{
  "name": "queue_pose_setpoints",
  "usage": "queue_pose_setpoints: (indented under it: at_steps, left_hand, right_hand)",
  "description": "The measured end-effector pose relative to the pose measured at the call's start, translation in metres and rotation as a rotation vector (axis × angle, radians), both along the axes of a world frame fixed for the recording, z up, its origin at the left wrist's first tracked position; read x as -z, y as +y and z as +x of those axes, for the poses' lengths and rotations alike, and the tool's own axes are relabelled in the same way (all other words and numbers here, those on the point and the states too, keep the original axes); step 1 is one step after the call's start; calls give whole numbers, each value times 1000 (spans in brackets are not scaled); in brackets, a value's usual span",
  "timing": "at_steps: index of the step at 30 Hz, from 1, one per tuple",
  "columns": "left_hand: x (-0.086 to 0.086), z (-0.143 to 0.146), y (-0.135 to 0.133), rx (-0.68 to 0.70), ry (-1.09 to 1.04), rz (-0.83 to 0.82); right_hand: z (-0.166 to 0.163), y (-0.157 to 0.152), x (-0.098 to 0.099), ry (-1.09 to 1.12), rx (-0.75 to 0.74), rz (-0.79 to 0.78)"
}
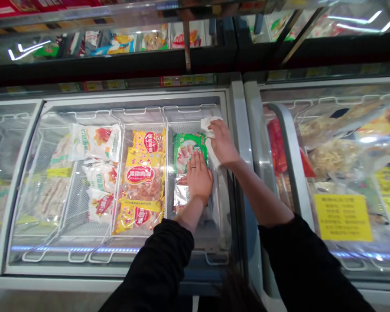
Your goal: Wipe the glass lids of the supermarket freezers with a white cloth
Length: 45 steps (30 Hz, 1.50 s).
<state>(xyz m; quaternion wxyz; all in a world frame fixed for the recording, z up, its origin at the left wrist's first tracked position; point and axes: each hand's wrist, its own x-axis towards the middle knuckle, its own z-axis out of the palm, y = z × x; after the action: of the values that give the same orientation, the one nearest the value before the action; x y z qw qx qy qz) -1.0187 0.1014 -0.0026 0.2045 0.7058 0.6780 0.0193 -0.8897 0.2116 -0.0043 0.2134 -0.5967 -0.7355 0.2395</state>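
Both my arms reach into an open chest freezer (234, 130). My left hand (199, 175) lies flat, fingers together and stretched out, on a green food packet (186, 149) in the right-hand wire basket. My right hand (221, 141) is closed round a white cloth (208, 123) at the basket's far right corner, against the freezer's inner wall. A ring shows on my left hand.
Yellow and red packets (143, 182) fill the middle wire basket; white packets (95, 143) lie in the left one. A second freezer under a glass lid (344, 173) stands to the right, with a yellow notice (342, 216). A shelf of goods (117, 43) runs behind.
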Motion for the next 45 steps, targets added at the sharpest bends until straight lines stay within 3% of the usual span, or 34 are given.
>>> queue_pose_setpoints:
  at_steps: [3, 6, 11, 15, 19, 23, 26, 32, 41, 43, 45]
  left_hand:
    - [1, -2, 0, 19, 8, 15]
    - [5, -3, 0, 14, -23, 46]
    - [10, -4, 3, 19, -77, 101]
    - [7, -25, -9, 169, -78, 114]
    - [-1, -59, -50, 351, -74, 93]
    - [-5, -74, -87, 332, -40, 91]
    - [-5, -73, -93, 318, -37, 102]
    - [-3, -72, -90, 320, -25, 125]
    - [-1, -72, -88, 314, 0, 147]
    - [1, -73, -88, 314, -3, 153]
    - [3, -73, -88, 311, -5, 157]
  right_hand:
    - [-6, -45, -5, -19, 54, -35]
    - [-10, -66, -6, -31, 122, -42]
    - [-18, -45, -11, -121, 182, -57]
    - [-24, -42, -15, -145, 240, -72]
    - [-31, -107, -21, -98, 242, -45]
    - [-39, -180, -30, -140, 264, -113]
    - [-41, -200, -32, -156, 276, -150]
    - [-39, -187, -31, -126, 253, -102]
    - [-34, -83, -21, -221, 228, -150]
    - [-33, -84, -16, -183, 214, -121]
    - [-32, -107, -14, -113, 203, -68]
